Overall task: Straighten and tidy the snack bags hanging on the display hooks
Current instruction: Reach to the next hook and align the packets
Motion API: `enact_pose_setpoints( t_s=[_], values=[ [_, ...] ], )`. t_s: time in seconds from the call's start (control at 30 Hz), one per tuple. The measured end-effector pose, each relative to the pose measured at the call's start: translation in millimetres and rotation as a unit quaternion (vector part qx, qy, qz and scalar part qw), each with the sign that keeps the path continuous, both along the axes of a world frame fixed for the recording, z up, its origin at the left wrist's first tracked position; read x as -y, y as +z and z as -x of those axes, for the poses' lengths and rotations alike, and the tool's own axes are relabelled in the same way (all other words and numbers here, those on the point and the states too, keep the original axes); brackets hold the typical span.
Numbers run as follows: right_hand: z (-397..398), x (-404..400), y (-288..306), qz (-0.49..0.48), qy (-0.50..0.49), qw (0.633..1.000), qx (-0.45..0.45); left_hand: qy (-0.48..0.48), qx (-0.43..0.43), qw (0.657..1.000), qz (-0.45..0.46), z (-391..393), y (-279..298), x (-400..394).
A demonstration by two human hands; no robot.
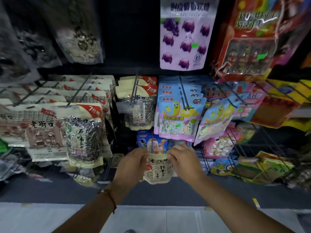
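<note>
A small cream snack bag (158, 170) with black characters hangs low in the middle of the rack, its top at a thin metal hook (152, 145). My left hand (133, 163) grips the bag's upper left corner. My right hand (182, 158) pinches its upper right corner. Behind the bag's top sits a blue and white bag (151, 142) on the same hook. Above it hang sunflower seed bags (138, 106) and blue and pink marshmallow bags (178, 115) in rows on their hooks.
More seed bags (82, 132) fill the hooks at left. A purple grape candy bag (185, 37) and a red net-wrapped pack (249, 42) hang above. Yellow and pink packs (249, 169) crowd the wire rack at right. A pale floor (151, 219) lies below.
</note>
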State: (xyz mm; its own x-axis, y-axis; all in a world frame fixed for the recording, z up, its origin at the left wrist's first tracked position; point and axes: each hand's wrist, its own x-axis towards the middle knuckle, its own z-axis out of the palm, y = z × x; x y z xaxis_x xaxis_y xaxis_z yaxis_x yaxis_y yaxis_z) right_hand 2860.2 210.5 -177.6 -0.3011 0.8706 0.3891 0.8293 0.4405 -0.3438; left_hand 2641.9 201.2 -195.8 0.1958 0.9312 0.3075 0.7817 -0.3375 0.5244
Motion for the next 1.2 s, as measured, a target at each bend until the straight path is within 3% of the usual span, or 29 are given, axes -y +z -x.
enact_pose_setpoints(
  t_s=[0.1,0.47,1.0,1.2],
  values=[
    [0.6,-2.7,14.8,-0.027,0.004,0.999,-0.021,-0.005,0.021,1.0,0.018,0.6,20.3,-0.4],
    [46.3,-37.7,63.4,-0.033,0.031,0.997,-0.056,-0.008,0.039,0.998,-0.046,49.0,79.7,-29.9],
    [88.6,-99.2,100.9,0.052,-0.032,0.974,-0.217,-0.065,0.078,0.991,-0.082,98.7,117.9,-110.8],
    [77.4,-113.3,103.5,0.091,-0.025,0.975,-0.203,-0.054,0.024,0.993,-0.1,92.7,121.6,-121.4]
  ],
)
